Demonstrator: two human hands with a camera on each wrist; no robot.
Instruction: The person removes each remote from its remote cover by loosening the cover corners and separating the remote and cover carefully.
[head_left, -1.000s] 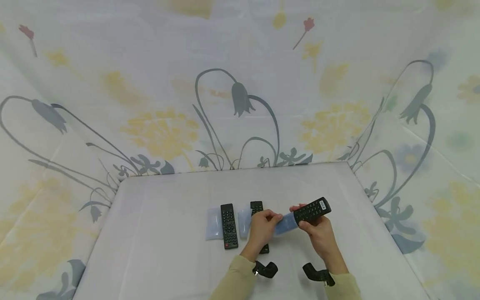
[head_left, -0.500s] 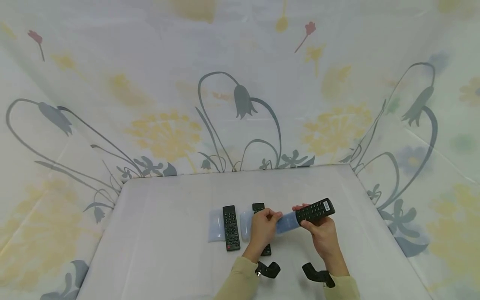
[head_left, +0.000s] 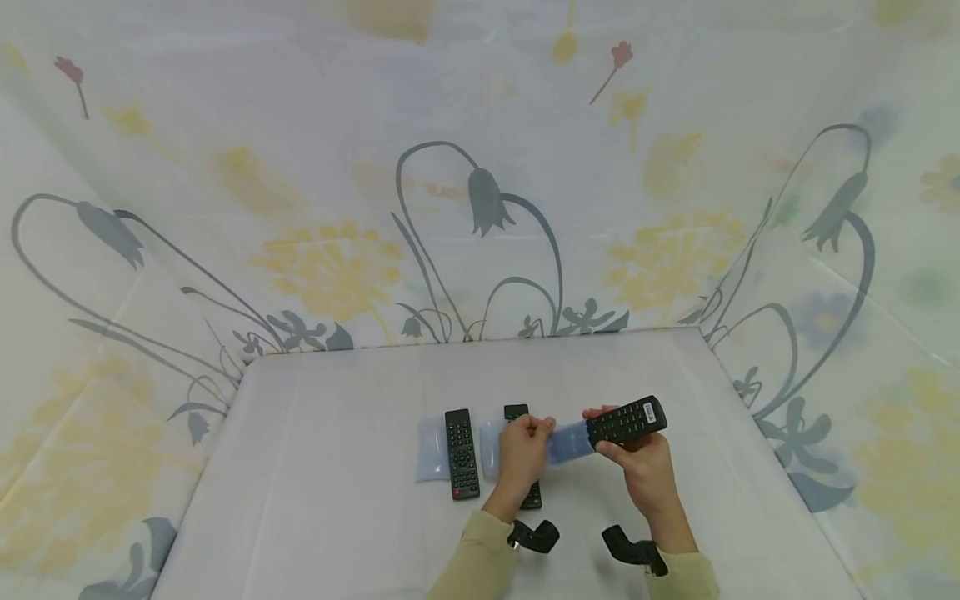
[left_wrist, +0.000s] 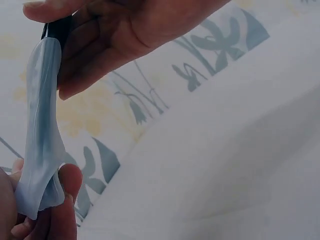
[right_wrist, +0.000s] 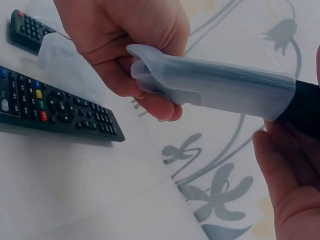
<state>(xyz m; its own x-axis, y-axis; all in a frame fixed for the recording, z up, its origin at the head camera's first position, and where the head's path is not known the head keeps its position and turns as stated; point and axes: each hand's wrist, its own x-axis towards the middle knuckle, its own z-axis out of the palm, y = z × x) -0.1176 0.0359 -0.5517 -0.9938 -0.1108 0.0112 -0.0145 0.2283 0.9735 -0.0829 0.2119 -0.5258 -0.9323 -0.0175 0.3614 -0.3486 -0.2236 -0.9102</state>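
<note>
A black remote control [head_left: 626, 422] is partly inside a bluish translucent plastic sleeve [head_left: 570, 442], held tilted above the table. My right hand [head_left: 643, 467] grips the bare end of the remote, thumb on the near edge and fingertips on the far edge. At the sleeve's other end, my left hand [head_left: 522, 457] pinches the loose plastic. The left wrist view shows the flared, creased end of the sleeve [left_wrist: 44, 125] between thumb and fingers. In the right wrist view, the left hand [right_wrist: 135, 30] curls its fingers under that end, and the remote [right_wrist: 306, 107] comes out opposite.
On the white table [head_left: 330, 467] lies another remote [head_left: 462, 454] beside a pale blue sleeve [head_left: 431, 450]. A further remote [head_left: 534, 497], partly hidden by the left forearm, lies by a second sleeve [head_left: 490, 446]. Flower-printed cloth [head_left: 480, 250] stands around the table.
My left hand has shifted slightly left at the sleeve's end, and its fingertips sit a little further from the remote. The right hand keeps its grip, moving only slightly.
</note>
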